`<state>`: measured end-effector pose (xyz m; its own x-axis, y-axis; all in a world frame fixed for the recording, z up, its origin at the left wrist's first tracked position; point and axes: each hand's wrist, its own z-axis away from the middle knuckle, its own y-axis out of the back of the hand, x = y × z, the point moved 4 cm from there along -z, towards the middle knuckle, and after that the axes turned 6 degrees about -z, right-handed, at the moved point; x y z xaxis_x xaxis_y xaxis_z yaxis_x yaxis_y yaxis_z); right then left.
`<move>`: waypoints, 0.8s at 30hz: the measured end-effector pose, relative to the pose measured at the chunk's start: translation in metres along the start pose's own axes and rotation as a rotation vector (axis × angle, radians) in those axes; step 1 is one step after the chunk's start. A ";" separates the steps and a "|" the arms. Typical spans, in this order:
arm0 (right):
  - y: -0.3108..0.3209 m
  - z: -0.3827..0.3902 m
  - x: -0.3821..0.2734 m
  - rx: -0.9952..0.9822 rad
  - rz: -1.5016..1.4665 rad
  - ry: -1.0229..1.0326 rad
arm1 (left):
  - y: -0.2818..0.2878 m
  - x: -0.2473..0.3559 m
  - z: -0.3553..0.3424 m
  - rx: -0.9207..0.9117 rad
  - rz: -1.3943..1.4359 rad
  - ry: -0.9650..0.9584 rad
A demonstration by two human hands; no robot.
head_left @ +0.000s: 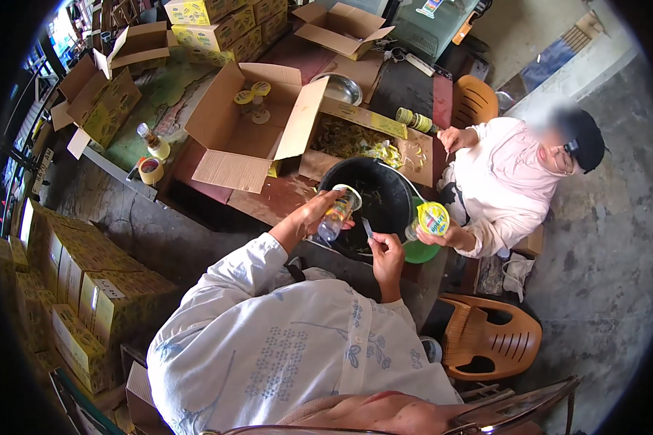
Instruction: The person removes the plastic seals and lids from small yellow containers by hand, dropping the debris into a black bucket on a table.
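Observation:
My left hand (313, 217) is closed around a clear plastic cup (337, 220) with a pale rim, held tilted over the near left edge of a black bucket (329, 176). In my right hand (388, 262) is a small flat blade (367, 228), pinched between thumb and fingers and pointing up toward the bucket. The blade and the cup are apart. Dark inside, the bucket has some small scraps in it. Just right of it, a co-worker's hand (458, 238) holds a cup with a yellow printed lid (433, 218).
An open cardboard box (228, 138) with several lidded cups stands beyond my left hand. Yellow peeled scraps (355, 141) lie in a shallow box behind the bucket. A green basin (421, 251) is beside the bucket. Stacked cartons (87, 268) fill the left; an orange chair (497, 337) stands right.

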<state>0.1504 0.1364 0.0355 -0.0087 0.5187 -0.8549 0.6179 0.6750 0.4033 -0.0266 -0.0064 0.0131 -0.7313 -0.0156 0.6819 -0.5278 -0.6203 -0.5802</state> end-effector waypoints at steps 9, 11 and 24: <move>0.044 0.044 0.007 0.034 -0.004 -0.066 | -0.011 -0.049 -0.010 0.057 0.249 -0.030; 0.051 0.048 0.009 0.038 0.016 -0.050 | -0.011 -0.055 -0.010 0.066 0.265 -0.053; 0.024 0.038 -0.004 -0.070 -0.183 0.039 | 0.036 -0.018 0.077 0.232 0.111 -0.194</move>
<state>0.1950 0.1301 0.0362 -0.1470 0.4029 -0.9034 0.5469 0.7941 0.2651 0.0013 -0.0889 0.0145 -0.6708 -0.2287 0.7055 -0.3207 -0.7682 -0.5540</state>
